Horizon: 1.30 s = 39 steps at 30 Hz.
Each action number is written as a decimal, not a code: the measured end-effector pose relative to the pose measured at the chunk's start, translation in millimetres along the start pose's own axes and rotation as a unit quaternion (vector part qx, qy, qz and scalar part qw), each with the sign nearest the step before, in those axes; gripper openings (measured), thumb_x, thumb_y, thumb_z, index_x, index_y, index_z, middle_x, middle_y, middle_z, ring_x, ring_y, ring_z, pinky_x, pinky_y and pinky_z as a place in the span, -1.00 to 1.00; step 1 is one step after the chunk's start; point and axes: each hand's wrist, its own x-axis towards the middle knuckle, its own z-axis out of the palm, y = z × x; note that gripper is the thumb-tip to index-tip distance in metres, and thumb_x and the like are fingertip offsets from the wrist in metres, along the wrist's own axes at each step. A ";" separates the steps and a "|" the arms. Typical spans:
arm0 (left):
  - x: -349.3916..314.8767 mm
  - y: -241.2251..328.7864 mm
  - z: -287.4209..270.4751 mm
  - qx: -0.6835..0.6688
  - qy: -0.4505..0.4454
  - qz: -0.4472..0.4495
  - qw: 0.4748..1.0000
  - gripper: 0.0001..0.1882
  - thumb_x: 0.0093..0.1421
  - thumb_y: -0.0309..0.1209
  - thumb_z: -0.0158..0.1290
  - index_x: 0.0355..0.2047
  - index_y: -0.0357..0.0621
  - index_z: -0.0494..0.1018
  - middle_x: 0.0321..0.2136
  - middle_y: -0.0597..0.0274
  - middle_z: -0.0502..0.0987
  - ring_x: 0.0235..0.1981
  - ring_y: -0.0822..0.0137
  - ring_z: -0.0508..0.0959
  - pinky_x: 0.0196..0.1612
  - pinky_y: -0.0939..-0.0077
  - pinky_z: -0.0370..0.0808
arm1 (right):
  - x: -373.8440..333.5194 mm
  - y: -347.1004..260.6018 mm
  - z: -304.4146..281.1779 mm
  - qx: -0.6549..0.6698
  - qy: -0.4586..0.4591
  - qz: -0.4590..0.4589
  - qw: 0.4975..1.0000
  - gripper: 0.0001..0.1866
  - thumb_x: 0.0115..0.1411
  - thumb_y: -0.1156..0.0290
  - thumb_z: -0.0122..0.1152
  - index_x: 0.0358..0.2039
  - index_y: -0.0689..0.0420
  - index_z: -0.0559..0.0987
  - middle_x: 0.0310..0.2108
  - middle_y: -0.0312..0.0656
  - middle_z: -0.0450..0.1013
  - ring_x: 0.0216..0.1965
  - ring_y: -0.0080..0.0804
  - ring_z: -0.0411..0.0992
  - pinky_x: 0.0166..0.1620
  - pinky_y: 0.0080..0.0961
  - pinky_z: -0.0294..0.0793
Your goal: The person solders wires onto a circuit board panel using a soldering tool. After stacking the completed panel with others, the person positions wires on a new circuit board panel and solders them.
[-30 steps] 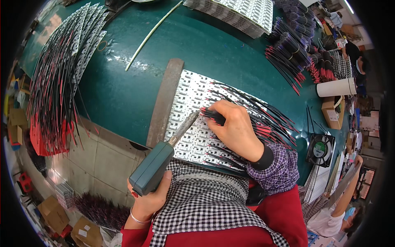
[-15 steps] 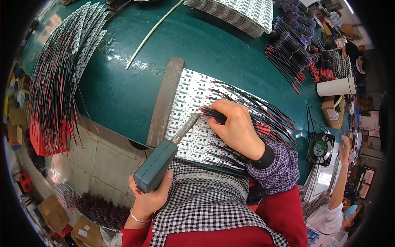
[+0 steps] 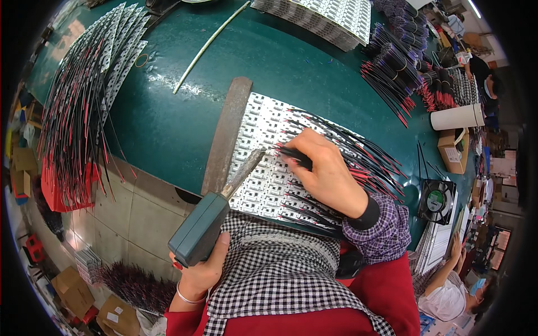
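Note:
A green-bodied soldering gun (image 3: 199, 228) is gripped in my left hand (image 3: 203, 273), its fingers closed around the lower end. The tip of its long metal barrel lies over a white circuit board panel (image 3: 250, 182), just left of some wire ends and apart from them. My right hand (image 3: 332, 176) pinches a bundle of black wires (image 3: 294, 155) with reddish ends above the panel's middle. More black and red wires (image 3: 370, 151) fan across the panel's right part, on both sides of that hand. The hand hides part of the panel.
A flat metal bar (image 3: 226, 137) lies along the panel's left edge on the green table (image 3: 162, 129). Wired panels (image 3: 84, 95) hang over the far-left edge. Behind are stacked panels (image 3: 336, 19) and wire bundles (image 3: 395, 70). A small fan (image 3: 436, 201) stands right, near a co-worker (image 3: 448, 297).
The soldering gun has drawn back left, its tip leaving the wire ends. My right hand has shifted slightly, still pinching the wires. At the right, the co-worker's raised arm has come down.

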 end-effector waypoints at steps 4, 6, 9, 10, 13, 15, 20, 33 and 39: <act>-3.8 -0.5 -1.2 -0.025 0.019 -0.017 0.999 -0.68 0.14 -0.55 0.31 -0.08 -0.32 0.58 -0.22 0.21 0.63 -0.26 0.41 0.59 -0.16 0.54 0.53 | -3.8 -17.9 -13.6 -0.023 0.095 -0.013 0.995 -0.82 0.14 0.64 0.25 -0.21 0.29 0.54 -0.40 -0.06 0.39 -0.41 -0.07 0.42 -0.32 -0.25 0.41; -5.0 0.5 -3.6 -0.015 0.015 -0.018 1.000 -0.66 0.13 -0.58 0.30 -0.06 -0.33 0.57 -0.20 0.18 0.63 -0.25 0.40 0.59 -0.15 0.52 0.53 | -9.5 -29.1 -18.4 -0.041 0.113 -0.014 0.993 -0.81 0.12 0.68 0.25 -0.22 0.28 0.54 -0.38 -0.05 0.41 -0.37 -0.09 0.47 -0.31 -0.29 0.45; -9.8 -6.3 -7.5 -0.046 -0.002 -0.076 0.996 -0.65 0.13 -0.60 0.29 -0.04 -0.33 0.56 -0.16 0.15 0.63 -0.21 0.38 0.60 -0.10 0.50 0.53 | -14.7 -37.6 -16.0 0.029 0.073 -0.001 0.997 -0.76 0.09 0.70 0.24 -0.19 0.27 0.53 -0.33 -0.05 0.47 -0.31 -0.09 0.53 -0.25 -0.32 0.52; -9.1 -5.2 -6.6 -0.046 -0.003 -0.076 0.996 -0.65 0.13 -0.60 0.29 -0.04 -0.33 0.56 -0.16 0.15 0.63 -0.21 0.38 0.60 -0.10 0.50 0.53 | -15.8 -32.5 -10.1 0.044 0.052 0.014 0.998 -0.78 0.07 0.67 0.26 -0.23 0.28 0.53 -0.35 -0.03 0.47 -0.36 -0.08 0.52 -0.30 -0.29 0.50; -6.8 -0.9 -4.1 -0.034 0.000 -0.014 0.999 -0.64 0.13 -0.61 0.28 -0.04 -0.34 0.55 -0.15 0.14 0.63 -0.17 0.37 0.61 -0.06 0.49 0.54 | -13.9 -20.9 2.4 0.039 0.025 0.054 0.997 -0.82 0.05 0.61 0.30 -0.30 0.29 0.53 -0.39 -0.02 0.48 -0.40 -0.07 0.51 -0.33 -0.27 0.47; -7.5 0.5 -4.7 -0.013 -0.018 -0.018 1.000 -0.64 0.13 -0.61 0.29 -0.03 -0.34 0.55 -0.14 0.14 0.64 -0.15 0.37 0.61 -0.04 0.49 0.54 | -13.6 -14.8 8.5 0.019 0.027 0.082 0.996 -0.84 0.06 0.54 0.31 -0.36 0.29 0.54 -0.42 -0.02 0.48 -0.43 -0.05 0.49 -0.36 -0.26 0.45; -8.5 1.3 -4.7 0.000 -0.028 -0.040 0.999 -0.64 0.13 -0.60 0.29 -0.04 -0.34 0.56 -0.14 0.15 0.64 -0.15 0.38 0.61 -0.04 0.49 0.55 | -14.1 -10.0 14.7 0.005 0.027 0.064 0.998 -0.87 0.09 0.51 0.30 -0.38 0.27 0.55 -0.43 -0.04 0.48 -0.44 -0.04 0.49 -0.37 -0.23 0.44; -8.1 -0.2 -1.8 0.009 -0.017 -0.038 0.999 -0.67 0.13 -0.56 0.30 -0.08 -0.33 0.58 -0.18 0.16 0.65 -0.20 0.40 0.62 -0.09 0.51 0.56 | -16.2 -7.8 14.2 -0.022 0.048 0.011 0.999 -0.84 0.12 0.53 0.35 -0.30 0.31 0.59 -0.44 -0.05 0.52 -0.50 -0.27 0.51 -0.47 -0.43 0.46; -8.0 -0.6 -3.4 0.015 -0.018 -0.034 0.999 -0.67 0.14 -0.56 0.30 -0.07 -0.32 0.58 -0.18 0.15 0.65 -0.19 0.38 0.62 -0.07 0.50 0.56 | -16.3 -9.5 14.3 0.002 0.030 0.063 0.998 -0.84 0.14 0.52 0.34 -0.29 0.32 0.59 -0.51 -0.05 0.52 -0.58 -0.28 0.47 -0.47 -0.43 0.45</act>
